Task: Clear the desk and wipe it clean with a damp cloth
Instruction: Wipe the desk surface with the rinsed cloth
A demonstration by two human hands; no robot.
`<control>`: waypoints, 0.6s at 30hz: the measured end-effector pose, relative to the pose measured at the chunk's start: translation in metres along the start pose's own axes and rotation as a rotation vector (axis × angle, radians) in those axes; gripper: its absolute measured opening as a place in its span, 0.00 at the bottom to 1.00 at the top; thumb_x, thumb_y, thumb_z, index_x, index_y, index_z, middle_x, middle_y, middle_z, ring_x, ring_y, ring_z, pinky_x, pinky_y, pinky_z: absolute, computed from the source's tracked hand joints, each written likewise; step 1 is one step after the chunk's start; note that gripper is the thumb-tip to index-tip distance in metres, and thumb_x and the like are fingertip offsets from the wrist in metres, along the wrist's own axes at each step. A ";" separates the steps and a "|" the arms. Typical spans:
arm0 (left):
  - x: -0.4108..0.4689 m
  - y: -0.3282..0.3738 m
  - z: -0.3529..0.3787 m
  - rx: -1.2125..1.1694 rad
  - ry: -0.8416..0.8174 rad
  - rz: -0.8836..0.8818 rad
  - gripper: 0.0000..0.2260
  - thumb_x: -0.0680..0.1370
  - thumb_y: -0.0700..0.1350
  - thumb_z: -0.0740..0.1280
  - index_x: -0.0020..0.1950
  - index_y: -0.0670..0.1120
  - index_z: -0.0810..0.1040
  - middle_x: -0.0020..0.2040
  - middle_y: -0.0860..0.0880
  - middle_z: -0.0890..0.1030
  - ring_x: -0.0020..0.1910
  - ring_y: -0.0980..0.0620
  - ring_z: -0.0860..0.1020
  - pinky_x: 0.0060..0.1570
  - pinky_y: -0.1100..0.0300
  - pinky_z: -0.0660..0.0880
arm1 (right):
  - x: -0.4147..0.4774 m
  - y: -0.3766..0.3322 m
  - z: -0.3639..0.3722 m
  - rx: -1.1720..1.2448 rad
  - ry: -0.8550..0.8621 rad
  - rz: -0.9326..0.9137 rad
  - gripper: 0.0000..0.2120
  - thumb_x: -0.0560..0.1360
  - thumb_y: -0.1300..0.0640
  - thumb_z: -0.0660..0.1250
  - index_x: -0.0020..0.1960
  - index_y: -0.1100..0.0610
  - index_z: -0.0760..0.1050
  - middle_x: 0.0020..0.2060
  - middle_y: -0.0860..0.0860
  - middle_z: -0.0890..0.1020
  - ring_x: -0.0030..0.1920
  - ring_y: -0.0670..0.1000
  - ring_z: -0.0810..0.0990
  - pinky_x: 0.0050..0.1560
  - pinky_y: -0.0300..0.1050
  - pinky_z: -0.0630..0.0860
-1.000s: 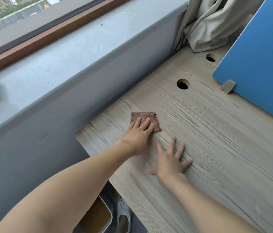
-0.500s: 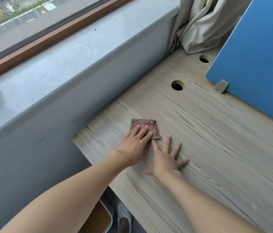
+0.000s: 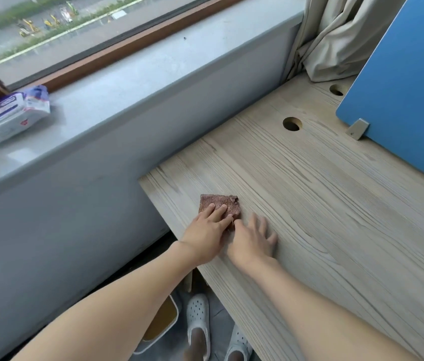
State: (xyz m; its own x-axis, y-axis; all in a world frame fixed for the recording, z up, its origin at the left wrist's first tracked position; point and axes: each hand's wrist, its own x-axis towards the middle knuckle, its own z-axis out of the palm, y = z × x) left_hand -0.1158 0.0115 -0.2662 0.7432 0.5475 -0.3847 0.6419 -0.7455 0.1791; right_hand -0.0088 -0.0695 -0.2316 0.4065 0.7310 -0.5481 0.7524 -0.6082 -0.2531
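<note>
A small reddish-brown cloth lies flat on the pale wood-grain desk, close to its left corner by the wall. My left hand presses down on the near half of the cloth, fingers stretched over it. Right beside it, my right hand rests palm-down on the bare desk with fingers spread; its thumb side touches the cloth's near right edge. The far part of the cloth shows beyond my fingertips.
A blue partition on a metal bracket stands along the desk's far right. Two round cable holes sit near it, with a curtain behind. A pack of wipes lies on the grey windowsill. Below are white shoes and a bin.
My left hand has drawn the cloth back toward me and the desk's left edge. My right hand has closed in until it is next to the left hand.
</note>
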 end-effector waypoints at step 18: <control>-0.133 0.016 0.054 -0.520 0.451 -0.045 0.12 0.77 0.42 0.62 0.52 0.49 0.84 0.55 0.56 0.83 0.57 0.52 0.76 0.52 0.48 0.75 | -0.101 -0.020 0.089 0.084 0.243 -0.024 0.12 0.84 0.46 0.55 0.59 0.48 0.74 0.61 0.50 0.72 0.64 0.54 0.66 0.61 0.51 0.65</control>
State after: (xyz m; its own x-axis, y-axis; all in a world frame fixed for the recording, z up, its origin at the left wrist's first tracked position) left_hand -0.2147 -0.0936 -0.2616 0.6473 0.7622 -0.0075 0.5970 -0.5009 0.6266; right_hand -0.1110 -0.1588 -0.2422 0.5096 0.7922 -0.3358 0.7218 -0.6060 -0.3343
